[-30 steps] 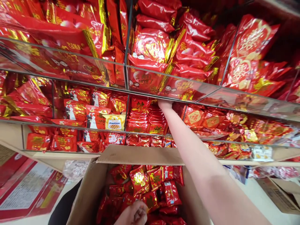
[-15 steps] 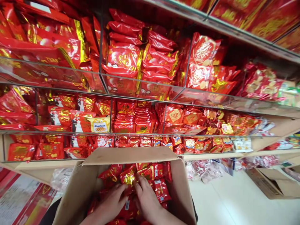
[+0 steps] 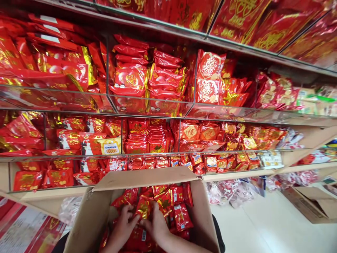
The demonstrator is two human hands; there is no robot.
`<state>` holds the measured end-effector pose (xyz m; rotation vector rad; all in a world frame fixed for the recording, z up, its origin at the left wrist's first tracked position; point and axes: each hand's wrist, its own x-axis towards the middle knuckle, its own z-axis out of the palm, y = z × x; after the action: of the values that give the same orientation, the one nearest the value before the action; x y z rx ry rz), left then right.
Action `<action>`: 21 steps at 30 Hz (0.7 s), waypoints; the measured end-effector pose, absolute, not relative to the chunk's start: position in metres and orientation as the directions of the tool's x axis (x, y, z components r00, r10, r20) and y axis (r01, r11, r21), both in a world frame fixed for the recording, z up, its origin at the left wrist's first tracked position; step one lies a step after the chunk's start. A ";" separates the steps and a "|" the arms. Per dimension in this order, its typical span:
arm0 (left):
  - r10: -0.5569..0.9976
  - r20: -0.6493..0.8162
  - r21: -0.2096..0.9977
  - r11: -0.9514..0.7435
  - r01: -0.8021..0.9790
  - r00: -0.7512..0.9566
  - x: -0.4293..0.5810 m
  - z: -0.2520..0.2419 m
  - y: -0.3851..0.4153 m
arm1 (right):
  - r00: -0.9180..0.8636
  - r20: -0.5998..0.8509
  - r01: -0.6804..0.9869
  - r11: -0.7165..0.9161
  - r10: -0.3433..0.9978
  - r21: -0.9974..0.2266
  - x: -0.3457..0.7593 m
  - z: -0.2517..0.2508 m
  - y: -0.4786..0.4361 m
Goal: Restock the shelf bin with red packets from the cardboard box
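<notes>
An open cardboard box [image 3: 75, 225] stands in front of me, with several small red and gold snack packets [image 3: 183, 216] lying loose in it. Both of my hands reach down into it. My left hand [image 3: 123, 223] has curled fingers, its thumb against the lower left edge of a shiny red snack packet [image 3: 144, 206]. On the packet's other side, my right hand [image 3: 160, 225] presses its fingers and thumb along the right edge. The packet sits upright between the two hands, gold print showing. My palms hide some packets underneath.
Shelves with clear dividers hold rows of red packets [image 3: 131, 77] beyond the box. A yellow cookies packet [image 3: 111, 146] stands among them. Bagged goods [image 3: 229, 191] lie under the bottom shelf. Another cardboard box [image 3: 313, 203] rests on the floor at right.
The view has tilted upward, so the shelves sit lower in it. My hands have closed in around one red packet, which now stands more upright between them.
</notes>
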<state>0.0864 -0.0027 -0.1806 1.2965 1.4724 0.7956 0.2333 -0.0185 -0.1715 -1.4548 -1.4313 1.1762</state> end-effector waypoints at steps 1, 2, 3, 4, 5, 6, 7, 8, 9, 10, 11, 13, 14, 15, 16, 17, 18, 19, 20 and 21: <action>0.961 -0.273 0.926 0.248 0.284 0.050 0.086 -0.177 -0.002 | -0.051 -0.108 0.140 -0.099 0.993 -0.985 0.231 -0.170 -0.018; 0.953 -0.297 0.931 0.274 0.243 0.062 0.086 -0.171 -0.002 | -0.043 -0.125 0.012 -0.124 0.991 -0.992 0.229 -0.168 -0.018; 0.947 -0.310 0.935 0.288 0.205 0.085 0.085 -0.163 -0.003 | -0.021 -0.150 -0.088 -0.152 0.988 -0.985 0.228 -0.165 -0.018; 0.944 -0.311 0.942 0.290 0.171 0.113 0.085 -0.154 -0.005 | 0.017 -0.189 -0.157 -0.185 0.982 -0.970 0.229 -0.160 -0.018; 0.942 -0.303 0.949 0.284 0.140 0.144 0.085 -0.143 -0.008 | 0.064 -0.228 -0.198 -0.212 0.972 -0.957 0.232 -0.154 -0.018; 0.940 -0.291 0.955 0.274 0.114 0.180 0.085 -0.132 -0.010 | 0.110 -0.254 -0.209 -0.228 0.961 -0.951 0.236 -0.146 -0.018; 0.937 -0.276 0.961 0.261 0.094 0.216 0.086 -0.120 -0.013 | 0.144 -0.263 -0.197 -0.233 0.954 -0.952 0.241 -0.138 -0.018; 0.933 -0.260 0.966 0.248 0.078 0.250 0.088 -0.109 -0.016 | 0.159 -0.260 -0.176 -0.232 0.952 -0.957 0.246 -0.130 -0.019; 0.929 -0.245 0.970 0.235 0.067 0.277 0.090 -0.098 -0.018 | 0.152 -0.240 -0.156 -0.216 0.959 -0.964 0.252 -0.121 -0.019; 0.928 -0.231 0.973 0.224 0.058 0.293 0.094 -0.089 -0.020 | 0.135 -0.203 -0.139 -0.184 0.970 -0.973 0.258 -0.113 -0.020; 0.929 -0.218 0.976 0.211 0.055 0.298 0.098 -0.081 -0.022 | 0.128 -0.155 -0.137 -0.137 0.980 -0.981 0.262 -0.106 -0.021; 0.941 -0.212 0.976 0.217 0.011 0.264 0.108 -0.071 -0.025 | 0.159 -0.095 -0.168 -0.068 0.983 -0.983 0.267 -0.094 -0.025; 0.948 -0.226 0.970 0.240 -0.034 0.224 0.114 -0.068 -0.027 | 0.183 -0.090 -0.193 -0.054 0.979 -0.980 0.267 -0.090 -0.027; 0.953 -0.246 0.961 0.264 -0.087 0.176 0.120 -0.066 -0.028 | 0.207 -0.100 -0.219 -0.054 0.973 -0.974 0.266 -0.086 -0.030; 0.955 -0.267 0.949 0.284 -0.136 0.128 0.125 -0.065 -0.029 | 0.227 -0.120 -0.244 -0.062 0.967 -0.968 0.265 -0.083 -0.032; 0.955 -0.283 0.940 0.295 -0.174 0.088 0.130 -0.065 -0.030 | 0.241 -0.132 -0.257 -0.067 0.961 -0.964 0.263 -0.081 -0.033; 0.955 -0.290 0.936 0.296 -0.190 0.060 0.134 -0.065 -0.031 | 0.257 -0.125 -0.250 -0.059 0.958 -0.967 0.263 -0.080 -0.033; 0.957 -0.285 0.940 0.289 -0.182 0.048 0.136 -0.065 -0.031 | 0.277 -0.101 -0.223 -0.038 0.956 -0.974 0.262 -0.079 -0.033; 0.961 -0.271 0.947 0.276 -0.165 0.051 0.138 -0.066 -0.031 | 0.297 -0.070 -0.184 -0.015 0.952 -0.983 0.263 -0.078 -0.032; 0.965 -0.255 0.954 0.262 -0.147 0.065 0.139 -0.065 -0.031 | 0.307 -0.037 -0.141 0.007 0.951 -0.990 0.264 -0.077 -0.031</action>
<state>0.1390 -0.0308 -0.0654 0.9266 1.1768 1.0527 0.2637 -0.0308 -0.0772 -1.2490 -0.8696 1.0499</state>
